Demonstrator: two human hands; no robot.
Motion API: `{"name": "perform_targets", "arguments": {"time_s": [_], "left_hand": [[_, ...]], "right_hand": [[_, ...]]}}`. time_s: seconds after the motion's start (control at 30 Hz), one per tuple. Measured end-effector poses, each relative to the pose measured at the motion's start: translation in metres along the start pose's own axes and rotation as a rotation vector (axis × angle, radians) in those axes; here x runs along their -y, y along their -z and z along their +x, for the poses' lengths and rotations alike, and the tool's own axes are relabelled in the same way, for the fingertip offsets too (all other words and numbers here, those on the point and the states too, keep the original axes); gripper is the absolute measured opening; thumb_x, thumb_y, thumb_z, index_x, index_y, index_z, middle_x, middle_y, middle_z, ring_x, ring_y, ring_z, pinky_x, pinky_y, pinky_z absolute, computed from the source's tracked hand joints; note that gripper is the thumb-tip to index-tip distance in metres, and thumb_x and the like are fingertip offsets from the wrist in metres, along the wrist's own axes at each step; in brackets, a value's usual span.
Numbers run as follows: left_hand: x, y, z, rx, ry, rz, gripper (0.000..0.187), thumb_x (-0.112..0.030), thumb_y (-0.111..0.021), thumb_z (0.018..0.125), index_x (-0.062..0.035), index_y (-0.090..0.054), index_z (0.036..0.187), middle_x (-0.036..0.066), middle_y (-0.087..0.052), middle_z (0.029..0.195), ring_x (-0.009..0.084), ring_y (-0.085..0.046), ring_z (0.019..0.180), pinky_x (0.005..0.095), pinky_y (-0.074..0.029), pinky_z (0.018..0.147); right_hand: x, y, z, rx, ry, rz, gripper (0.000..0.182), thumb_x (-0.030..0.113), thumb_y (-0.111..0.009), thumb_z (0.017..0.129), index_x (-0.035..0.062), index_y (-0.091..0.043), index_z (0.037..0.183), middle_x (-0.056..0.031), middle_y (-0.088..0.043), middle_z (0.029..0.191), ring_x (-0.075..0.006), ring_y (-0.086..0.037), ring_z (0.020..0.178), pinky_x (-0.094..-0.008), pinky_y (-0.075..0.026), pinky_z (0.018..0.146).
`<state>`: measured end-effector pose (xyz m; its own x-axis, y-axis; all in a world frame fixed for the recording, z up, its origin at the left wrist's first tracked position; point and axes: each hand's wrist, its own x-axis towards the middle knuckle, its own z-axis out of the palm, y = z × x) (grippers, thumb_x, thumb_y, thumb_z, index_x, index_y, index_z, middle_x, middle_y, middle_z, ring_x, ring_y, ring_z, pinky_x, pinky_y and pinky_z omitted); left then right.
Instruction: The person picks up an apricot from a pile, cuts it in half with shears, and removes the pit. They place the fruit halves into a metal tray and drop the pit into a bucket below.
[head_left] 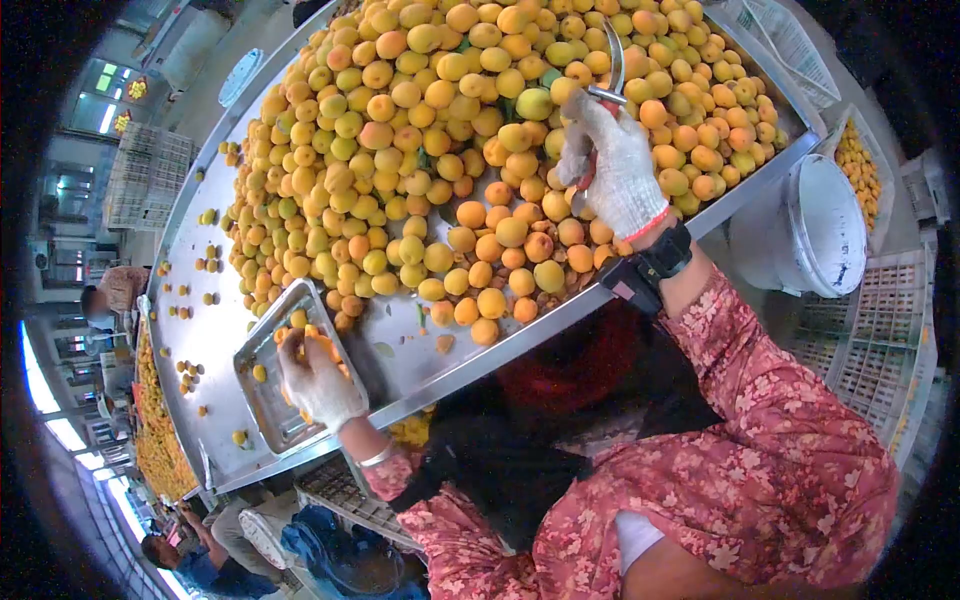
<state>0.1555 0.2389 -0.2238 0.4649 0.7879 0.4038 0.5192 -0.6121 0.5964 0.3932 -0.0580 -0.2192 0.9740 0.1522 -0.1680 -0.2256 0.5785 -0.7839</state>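
Observation:
My right hand (612,165), in a white knit glove, is closed around a pair of curved-blade shears (614,62) with a red handle, held over the apricot pile (440,120). The blade points away from me. My left hand (322,385), gloved too, reaches into a rectangular metal tray (257,425) at the table's near left. Its fingers look apart among orange apricot pieces, though the fingertips are partly hidden. Whole apricots lie just beyond the tray and below my right hand.
The metal table (215,400) has a raised rim and some scattered apricots at left. A white bucket (828,225) and plastic crates (870,330) stand at right. Stacked crates (148,175) are at far left. Two other people (215,565) are at the left.

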Motion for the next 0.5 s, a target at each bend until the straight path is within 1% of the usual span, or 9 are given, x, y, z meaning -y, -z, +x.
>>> {"name": "perform_targets", "arguments": {"time_s": [0.03, 0.1, 0.17, 0.2, 0.23, 0.27, 0.33, 0.4, 0.5], "left_hand": [[0.005, 0.009, 0.003, -0.112, -0.115, 0.273, 0.025, -0.013, -0.062, 0.09, 0.0017, -0.063, 0.111, 0.014, -0.067, 0.102, 0.0251, -0.063, 0.094, 0.0359, -0.05, 0.086], [-0.002, 0.015, 0.004, -0.149, -0.099, 0.308, 0.026, -0.013, -0.061, 0.091, 0.0014, -0.064, 0.112, 0.016, -0.068, 0.103, 0.0276, -0.065, 0.095, 0.038, -0.05, 0.088], [-0.003, 0.006, 0.005, -0.033, -0.086, -0.137, 0.028, -0.013, -0.061, 0.091, 0.0023, -0.064, 0.114, 0.016, -0.069, 0.103, 0.0259, -0.065, 0.096, 0.0364, -0.049, 0.088], [-0.043, 0.001, -0.003, 0.097, 0.004, -0.305, 0.028, -0.012, -0.062, 0.09, 0.0036, -0.063, 0.114, 0.014, -0.069, 0.102, 0.0223, -0.065, 0.096, 0.0344, -0.05, 0.087], [-0.024, -0.017, 0.002, 0.158, -0.113, -0.264, 0.027, -0.011, -0.063, 0.09, 0.0049, -0.063, 0.112, 0.013, -0.069, 0.1, 0.018, -0.064, 0.094, 0.0318, -0.05, 0.085], [-0.063, -0.021, -0.01, 0.28, -0.034, -0.407, 0.025, -0.009, -0.063, 0.09, 0.0038, -0.065, 0.111, 0.012, -0.07, 0.102, 0.0169, -0.065, 0.091, 0.0307, -0.051, 0.083], [-0.068, -0.057, -0.013, 0.394, -0.293, -0.218, 0.023, -0.008, -0.066, 0.085, -0.0025, -0.067, 0.108, 0.013, -0.07, 0.101, 0.0223, -0.068, 0.087, 0.0316, -0.052, 0.081], [-0.1, -0.077, -0.022, 0.442, -0.565, -0.044, 0.024, -0.012, -0.068, 0.079, -0.0073, -0.068, 0.103, 0.014, -0.068, 0.094, 0.0331, -0.065, 0.088, 0.0409, -0.05, 0.08], [-0.11, -0.114, -0.024, 0.549, -0.732, 0.047, 0.032, -0.013, -0.068, 0.076, -0.0143, -0.067, 0.108, 0.014, -0.066, 0.095, 0.0365, -0.063, 0.092, 0.044, -0.051, 0.081]], "right_hand": [[0.004, 0.0, 0.0, -0.04, 0.0, 0.002, 0.024, 0.026, -0.067, 0.092, 0.0044, -0.057, 0.098, -0.0014, -0.05, 0.06, -0.0148, -0.046, 0.043, -0.0306, -0.042, 0.043], [0.008, 0.008, 0.008, -0.017, 0.026, -0.022, 0.021, 0.025, -0.063, 0.094, 0.0047, -0.057, 0.097, -0.0013, -0.051, 0.061, -0.0146, -0.047, 0.044, -0.029, -0.043, 0.043], [0.008, 0.013, 0.009, -0.03, 0.033, 0.019, 0.023, 0.028, -0.059, 0.096, 0.0051, -0.057, 0.096, -0.0012, -0.051, 0.062, -0.0142, -0.048, 0.045, -0.0277, -0.042, 0.044], [0.008, 0.015, 0.008, 0.049, 0.06, -0.04, 0.027, 0.032, -0.056, 0.098, 0.0048, -0.057, 0.098, -0.0011, -0.052, 0.063, -0.0126, -0.049, 0.046, -0.0251, -0.041, 0.044], [0.009, 0.014, 0.006, 0.055, 0.055, -0.037, 0.027, 0.032, -0.056, 0.098, 0.0048, -0.057, 0.098, -0.0011, -0.052, 0.063, -0.0126, -0.049, 0.046, -0.0251, -0.041, 0.044], [0.013, 0.011, 0.001, 0.093, 0.03, -0.09, 0.029, 0.033, -0.055, 0.098, 0.0043, -0.058, 0.098, -0.001, -0.052, 0.064, -0.0114, -0.049, 0.047, -0.0239, -0.039, 0.044], [0.013, 0.009, -0.005, 0.117, 0.026, -0.236, 0.033, 0.036, -0.053, 0.1, 0.0034, -0.059, 0.098, -0.0005, -0.054, 0.066, -0.0085, -0.05, 0.05, -0.0213, -0.036, 0.044], [0.009, 0.01, -0.008, 0.134, 0.024, -0.26, 0.033, 0.036, -0.052, 0.1, 0.0033, -0.059, 0.097, -0.0004, -0.054, 0.066, -0.0084, -0.05, 0.05, -0.0215, -0.036, 0.044], [0.008, 0.009, -0.011, 0.194, 0.031, -0.3, 0.03, 0.033, -0.053, 0.1, 0.0038, -0.06, 0.097, -0.0002, -0.054, 0.067, -0.0081, -0.05, 0.05, -0.022, -0.037, 0.044]]}}
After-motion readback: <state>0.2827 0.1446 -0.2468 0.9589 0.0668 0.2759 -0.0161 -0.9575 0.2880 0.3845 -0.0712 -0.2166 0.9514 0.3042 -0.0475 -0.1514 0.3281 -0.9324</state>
